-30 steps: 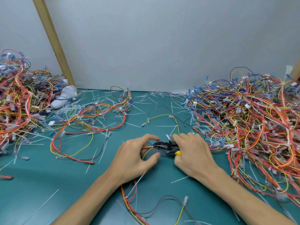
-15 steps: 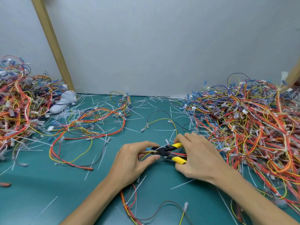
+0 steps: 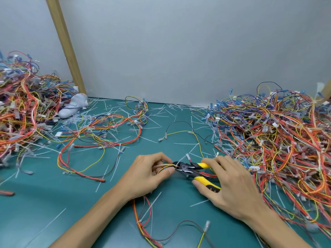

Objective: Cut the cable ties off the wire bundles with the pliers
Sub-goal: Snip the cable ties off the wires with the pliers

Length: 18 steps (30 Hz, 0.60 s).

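Observation:
My left hand (image 3: 148, 174) pinches a thin wire bundle (image 3: 164, 166) of yellow, red and white strands between thumb and fingers. My right hand (image 3: 227, 183) grips the yellow-and-black pliers (image 3: 194, 170), handles spread apart. The black jaws point left and meet the bundle at a white cable tie (image 3: 177, 165) just beside my left fingertips. The rest of the bundle trails under my left wrist toward the near edge (image 3: 143, 224).
A big heap of wire bundles (image 3: 272, 140) fills the right side, another heap (image 3: 19, 111) lies at the far left. A loose harness (image 3: 100, 138) and several cut tie scraps (image 3: 114, 165) litter the green mat (image 3: 44, 203). A wooden post (image 3: 64, 43) leans on the grey wall.
The pliers' handles have spread wider in my right hand and the jaws have settled on the tie next to my left fingers. Both hands stayed in place.

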Tool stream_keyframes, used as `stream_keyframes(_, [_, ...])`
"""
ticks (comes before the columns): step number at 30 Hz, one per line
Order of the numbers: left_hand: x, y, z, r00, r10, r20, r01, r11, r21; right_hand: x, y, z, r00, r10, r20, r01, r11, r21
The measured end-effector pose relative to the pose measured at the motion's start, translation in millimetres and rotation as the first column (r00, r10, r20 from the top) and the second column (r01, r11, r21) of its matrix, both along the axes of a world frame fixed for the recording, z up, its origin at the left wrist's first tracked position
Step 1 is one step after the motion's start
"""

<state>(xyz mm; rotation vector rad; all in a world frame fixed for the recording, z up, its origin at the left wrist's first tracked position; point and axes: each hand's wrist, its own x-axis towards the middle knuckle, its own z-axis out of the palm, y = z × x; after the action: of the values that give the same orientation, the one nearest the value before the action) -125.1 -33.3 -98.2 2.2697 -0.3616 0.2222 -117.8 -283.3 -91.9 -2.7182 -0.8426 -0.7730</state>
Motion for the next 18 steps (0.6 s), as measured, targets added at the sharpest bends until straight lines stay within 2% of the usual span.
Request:
stream_keyframes(3, [-1.8, 2.0, 3.3, 0.999, -0.042, -0.02, 0.042, 0.999, 0.01, -1.8, -0.1, -0.5, 1.0, -0.012, -0.028, 0.013, 0.999, 0.044])
stream_keyframes(7, [-2.1, -3.7, 4.0, 1.0, -0.007, -0.022, 0.007, 1.0, -0.017, -1.9, -1.9, -2.4, 1.0, -0.024, -0.004, 0.024, 0.999, 0.03])
stream_keyframes(15, [1.4, -5.0, 8.1, 0.971, 0.077, -0.225, -0.131, 0.963, -0.237, 2.2, -3.6, -2.5, 0.995, -0.047, 0.089, 0.044, 0.998, 0.037])
stream_keyframes(18, [-1.2, -6.9, 10.5, 0.917, 0.046, -0.397, -0.22, 0.886, -0.407, 2.7, -4.5, -3.0, 0.995, -0.052, 0.083, 0.045, 0.996, 0.075])
